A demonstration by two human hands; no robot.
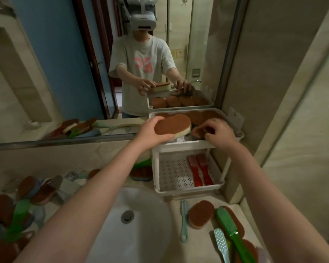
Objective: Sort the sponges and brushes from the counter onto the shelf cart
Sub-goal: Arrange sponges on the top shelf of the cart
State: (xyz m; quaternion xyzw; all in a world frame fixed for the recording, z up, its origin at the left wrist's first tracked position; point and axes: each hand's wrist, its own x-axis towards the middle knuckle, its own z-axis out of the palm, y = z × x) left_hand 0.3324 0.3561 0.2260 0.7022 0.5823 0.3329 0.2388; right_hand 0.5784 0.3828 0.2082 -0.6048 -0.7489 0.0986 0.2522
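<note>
You have two red brushes (198, 172) on the cart's (188, 188) lower shelf, and at least four brown sponges on its top shelf (234, 126) at 12 o'clock: one in your left hand (150, 132), one under your right hand (219, 130), two or more behind. At 5 o'clock you have three brushes on the counter (203, 245) – two pale blue, one green – among three sponges. The 8 o'clock pile is too blurred to count.

The only lettering is a pink print on the chest of the white T-shirt (141, 61), seen in the mirror (68, 73) at the upper middle of the frame. It is reversed and blurred, so no word can be read.
</note>
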